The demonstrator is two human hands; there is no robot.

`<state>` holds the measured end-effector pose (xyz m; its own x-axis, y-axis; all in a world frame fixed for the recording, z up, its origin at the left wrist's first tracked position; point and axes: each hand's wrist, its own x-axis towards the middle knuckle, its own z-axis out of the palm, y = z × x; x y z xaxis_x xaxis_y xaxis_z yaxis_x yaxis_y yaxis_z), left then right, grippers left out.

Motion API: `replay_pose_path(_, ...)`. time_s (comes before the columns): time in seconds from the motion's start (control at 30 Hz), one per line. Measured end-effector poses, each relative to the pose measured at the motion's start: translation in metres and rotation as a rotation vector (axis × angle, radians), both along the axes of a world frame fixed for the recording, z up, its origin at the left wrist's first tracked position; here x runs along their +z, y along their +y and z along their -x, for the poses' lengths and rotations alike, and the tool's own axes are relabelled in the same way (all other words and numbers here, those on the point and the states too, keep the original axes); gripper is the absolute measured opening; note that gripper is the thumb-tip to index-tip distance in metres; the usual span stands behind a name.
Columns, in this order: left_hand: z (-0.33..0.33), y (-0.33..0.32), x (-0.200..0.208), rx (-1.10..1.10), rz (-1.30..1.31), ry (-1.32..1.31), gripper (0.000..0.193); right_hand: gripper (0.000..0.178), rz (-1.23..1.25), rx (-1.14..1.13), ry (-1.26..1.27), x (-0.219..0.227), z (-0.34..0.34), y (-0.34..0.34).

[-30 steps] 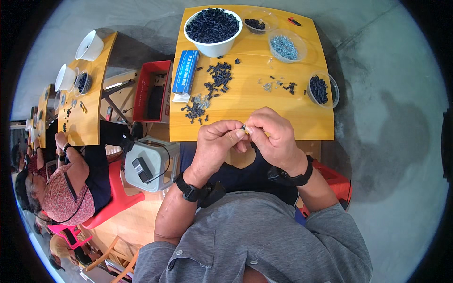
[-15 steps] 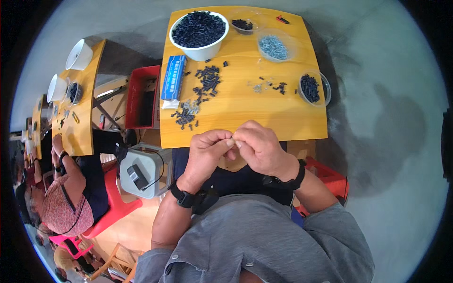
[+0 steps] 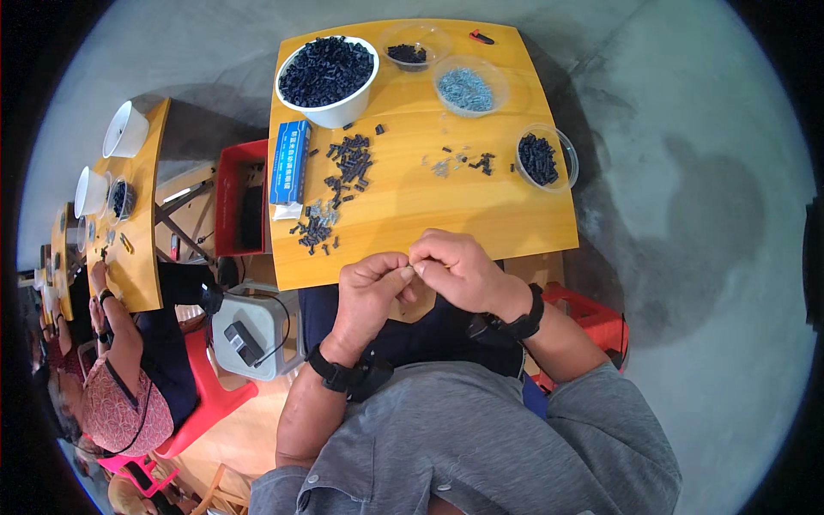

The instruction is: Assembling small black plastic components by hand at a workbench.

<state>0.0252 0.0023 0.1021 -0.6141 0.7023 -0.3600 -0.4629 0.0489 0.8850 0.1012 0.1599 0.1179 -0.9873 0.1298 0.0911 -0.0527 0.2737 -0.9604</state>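
Observation:
Just past the near edge of the wooden table (image 3: 412,240), my left hand (image 3: 371,290) and my right hand (image 3: 463,273) meet with thumbs and fingertips pinched together. Whatever they pinch is too small and too covered to make out. Closest to my left hand on the tabletop lies a scatter of small black plastic parts (image 3: 350,163), with clear and grey pieces (image 3: 324,210) mixed in at its near end. Beyond my right hand are a few loose clear pieces (image 3: 441,167) and black bits (image 3: 483,163).
A white tub (image 3: 350,110) heaped with black parts stands far left, above a blue box (image 3: 290,163). Clear bowls hold black parts (image 3: 407,53), silvery pieces (image 3: 464,89) and more black parts (image 3: 538,160). Red-and-black pliers (image 3: 482,38) lie far back. Left: a red crate (image 3: 227,202), grey stool (image 3: 275,356), co-worker (image 3: 129,395).
The whole table has shifted left and slightly down in the picture. My hands stay pinched together, with only slight finger movement.

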Motion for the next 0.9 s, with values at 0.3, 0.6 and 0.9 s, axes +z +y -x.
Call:
replay_pose_path(0.3,0.004,-0.001,-0.003,0.049,-0.094,-0.012,0.009,0.011,-0.653,-0.500,-0.061,-0.090,0.024,0.102)
replay_pose_path(0.6,0.006,-0.005,-0.007,0.041,-0.081,-0.123,0.008,0.012,-0.923,-0.517,-0.311,-0.093,0.042,0.116)
replay_pose_path(0.9,0.002,-0.007,-0.013,0.010,-0.030,-0.034,0.008,0.013,-0.994,-0.502,-0.278,-0.099,0.043,0.111)
